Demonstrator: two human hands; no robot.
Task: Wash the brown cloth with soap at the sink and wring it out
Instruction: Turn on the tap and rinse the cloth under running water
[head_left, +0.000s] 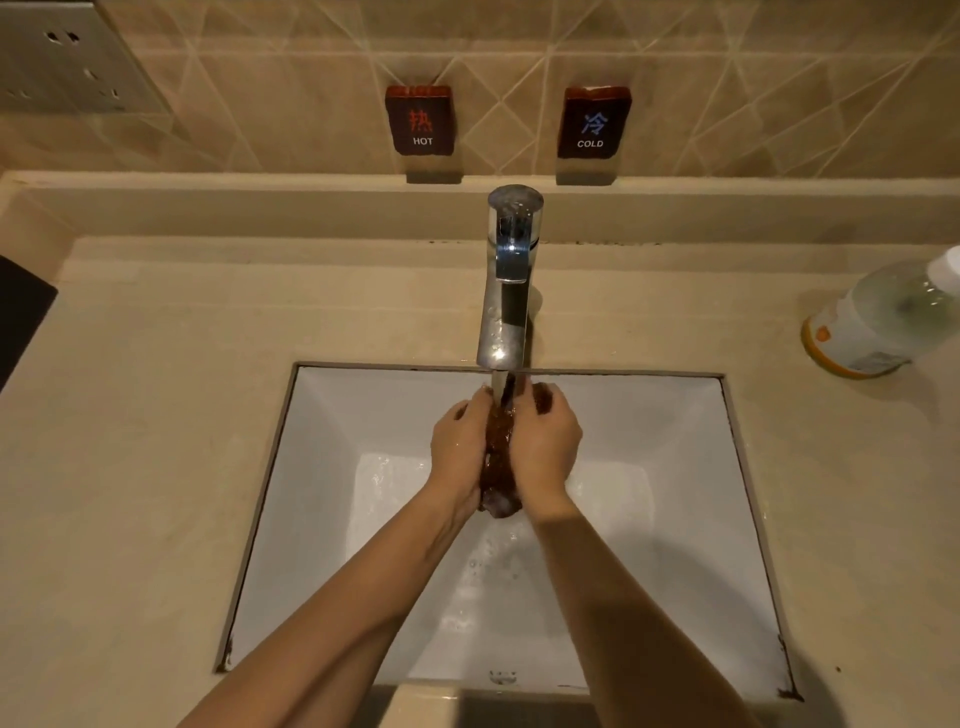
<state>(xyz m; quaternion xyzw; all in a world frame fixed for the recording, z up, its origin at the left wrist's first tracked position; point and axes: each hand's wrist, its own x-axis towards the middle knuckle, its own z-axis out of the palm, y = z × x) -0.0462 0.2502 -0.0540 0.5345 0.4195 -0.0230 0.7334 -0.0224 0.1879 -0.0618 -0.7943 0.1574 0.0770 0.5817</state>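
The wet brown cloth (500, 447) is bunched up between my two hands, over the white square sink (322, 467). My left hand (460, 447) presses on its left side and my right hand (545, 441) on its right side, both closed around it. Water runs from the chrome faucet (506, 291) onto the top of the cloth. A lower end of the cloth hangs out below my palms. Most of the cloth is hidden by my hands.
A clear soap bottle (878, 317) with an orange base lies on the beige counter (145, 415) at the right. HOT (422, 120) and COLD (593, 123) signs hang on the tiled wall. A dark object (21, 317) sits at the left edge. A wall socket (62, 57) is top left.
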